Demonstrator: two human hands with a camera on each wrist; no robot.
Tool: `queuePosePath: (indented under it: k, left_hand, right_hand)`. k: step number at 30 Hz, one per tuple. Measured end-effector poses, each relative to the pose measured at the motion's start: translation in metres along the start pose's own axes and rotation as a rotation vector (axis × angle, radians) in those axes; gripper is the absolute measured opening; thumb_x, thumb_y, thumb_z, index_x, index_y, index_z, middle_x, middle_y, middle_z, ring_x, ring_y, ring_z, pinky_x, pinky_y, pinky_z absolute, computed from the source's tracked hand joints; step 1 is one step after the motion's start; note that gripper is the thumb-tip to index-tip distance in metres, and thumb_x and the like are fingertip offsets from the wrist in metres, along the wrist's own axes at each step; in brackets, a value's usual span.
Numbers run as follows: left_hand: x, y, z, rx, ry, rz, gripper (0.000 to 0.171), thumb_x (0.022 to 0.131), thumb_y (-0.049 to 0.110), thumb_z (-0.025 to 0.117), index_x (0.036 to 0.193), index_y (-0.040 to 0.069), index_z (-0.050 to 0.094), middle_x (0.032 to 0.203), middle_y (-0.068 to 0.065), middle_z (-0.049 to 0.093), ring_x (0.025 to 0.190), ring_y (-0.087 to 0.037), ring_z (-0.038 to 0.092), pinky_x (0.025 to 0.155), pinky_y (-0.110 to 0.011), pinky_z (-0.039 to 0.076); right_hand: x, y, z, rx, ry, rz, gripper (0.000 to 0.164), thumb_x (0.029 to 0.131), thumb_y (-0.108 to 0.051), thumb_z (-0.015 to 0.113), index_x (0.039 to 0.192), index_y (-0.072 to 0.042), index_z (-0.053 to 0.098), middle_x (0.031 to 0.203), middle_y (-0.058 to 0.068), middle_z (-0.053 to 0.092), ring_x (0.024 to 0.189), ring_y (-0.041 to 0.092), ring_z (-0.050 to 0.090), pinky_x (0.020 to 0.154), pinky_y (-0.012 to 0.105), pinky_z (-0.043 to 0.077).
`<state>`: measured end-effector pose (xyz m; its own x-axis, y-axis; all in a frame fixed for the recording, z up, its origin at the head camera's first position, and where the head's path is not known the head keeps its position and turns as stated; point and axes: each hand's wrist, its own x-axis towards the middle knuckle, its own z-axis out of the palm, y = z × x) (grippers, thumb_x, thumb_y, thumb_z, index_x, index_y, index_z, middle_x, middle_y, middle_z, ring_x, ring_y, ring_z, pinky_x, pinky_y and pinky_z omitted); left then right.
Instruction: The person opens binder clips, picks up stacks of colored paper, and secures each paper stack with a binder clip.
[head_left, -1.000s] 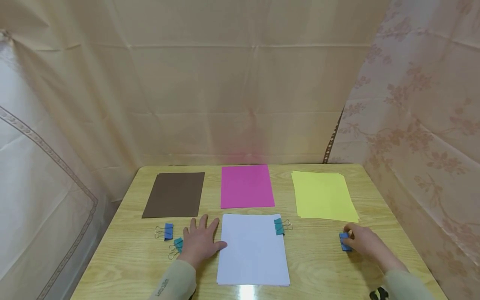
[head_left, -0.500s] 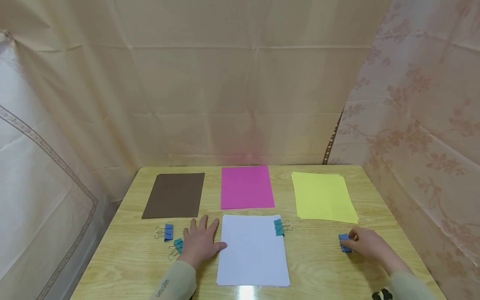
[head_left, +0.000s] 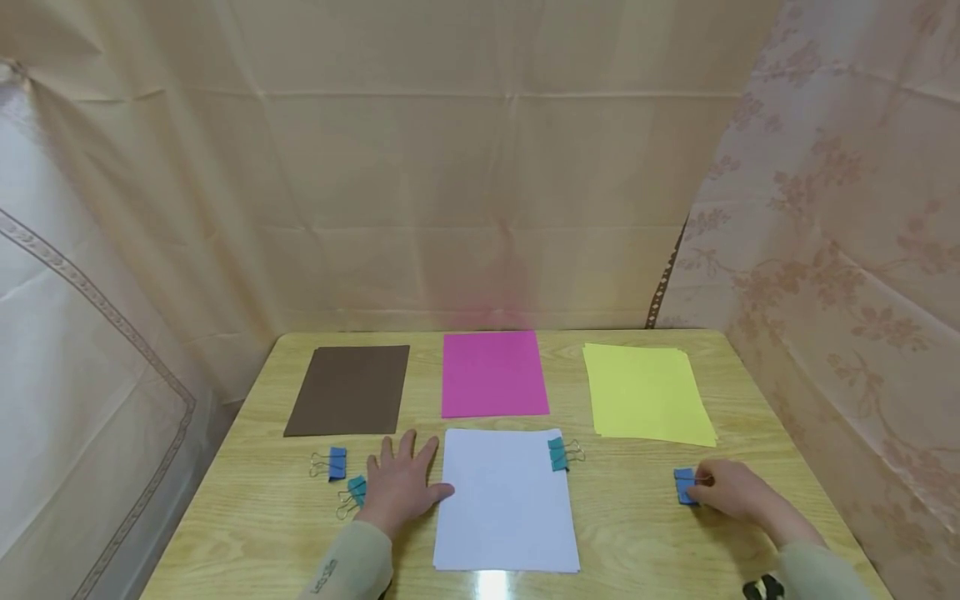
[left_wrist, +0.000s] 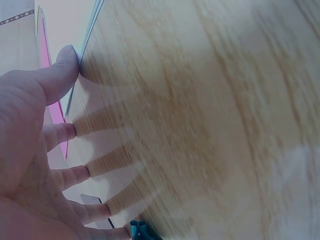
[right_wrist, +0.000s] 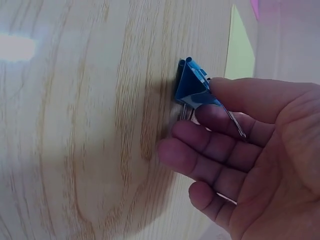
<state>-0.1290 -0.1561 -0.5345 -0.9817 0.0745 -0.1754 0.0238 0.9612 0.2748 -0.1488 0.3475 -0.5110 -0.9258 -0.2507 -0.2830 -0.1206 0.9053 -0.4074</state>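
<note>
So we've got our left hand (head_left: 400, 490) spread out with the fingers straight, grasping nothing, fingertips down on the wood-look table (head_left: 637, 525). Its thumb rests on the near-side edge of the white stack (head_left: 506, 508), which sits between our two hands. Our right hand (head_left: 735, 490) is well apart from it, pinching a blue clip (head_left: 682, 486) between thumb and index finger, the other fingers loosely curled beneath. We can't tell if that clip touches the wood.

There's a teal clip (head_left: 557, 454) gripping the white stack's edge on the right hand's side, wire handles sticking out that way. Just outside our left hand's little finger lies a loose teal one (head_left: 356, 489), and we can't say whether they touch. A second blue one (head_left: 337, 464) is a bit farther out and forward.

Beyond the left hand there's a dark brown stack (head_left: 348, 392), ahead of the gap between hands a pink stack (head_left: 495, 375), and ahead of the right hand, slightly inward, a yellow stack (head_left: 649, 393).
</note>
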Motion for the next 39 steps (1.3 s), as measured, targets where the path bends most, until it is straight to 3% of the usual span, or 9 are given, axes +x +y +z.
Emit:
queuePosePath:
  k: [5,11,21,28,39]
  left_hand:
    - [0.0,0.0,0.001,0.003,0.005,0.003,0.082,0.086,0.06,0.073,0.153,0.02,0.048,0.159,-0.021,0.034,0.142,-0.062,0.026,0.106,-0.079,0.024]
    - [0.001,-0.001,0.002,0.021,0.008,0.004,0.082,0.086,0.061,0.073,0.152,0.02,0.048,0.159,-0.021,0.034,0.142,-0.061,0.027,0.106,-0.079,0.025]
    - [0.001,0.0,0.001,0.022,0.008,0.001,0.082,0.086,0.062,0.073,0.153,0.02,0.049,0.16,-0.021,0.034,0.142,-0.062,0.027,0.107,-0.079,0.025]
    - [0.001,0.0,0.002,0.022,0.009,-0.001,0.082,0.085,0.062,0.073,0.152,0.021,0.049,0.16,-0.021,0.033,0.142,-0.062,0.027,0.107,-0.079,0.025]
    - [0.001,0.001,0.001,0.011,0.007,-0.008,0.082,0.085,0.061,0.074,0.152,0.021,0.049,0.16,-0.02,0.033,0.143,-0.061,0.026,0.107,-0.079,0.025]
  right_hand:
    - [0.001,-0.002,0.002,0.028,-0.006,-0.004,0.018,0.092,-0.021,0.072,0.087,-0.007,0.061,0.087,0.003,0.063,0.078,0.017,0.051,0.071,0.039,0.047]
    - [0.003,-0.005,0.005,0.028,0.048,-0.051,0.016,0.092,-0.019,0.071,0.085,-0.011,0.058,0.081,-0.002,0.057,0.075,0.016,0.048,0.066,0.033,0.041]
    - [0.007,-0.016,0.007,0.078,0.073,-0.055,0.012,0.096,-0.018,0.068,0.089,-0.009,0.065,0.082,-0.002,0.063,0.072,0.014,0.052,0.065,0.032,0.045]
    - [0.009,-0.017,0.01,0.07,0.123,-0.106,0.007,0.096,-0.016,0.07,0.092,-0.01,0.072,0.088,-0.003,0.069,0.079,0.011,0.058,0.07,0.033,0.05]
    - [0.01,-0.021,0.014,0.083,0.149,-0.133,0.007,0.093,-0.015,0.072,0.089,-0.011,0.075,0.08,-0.007,0.067,0.07,0.005,0.05,0.063,0.027,0.046]
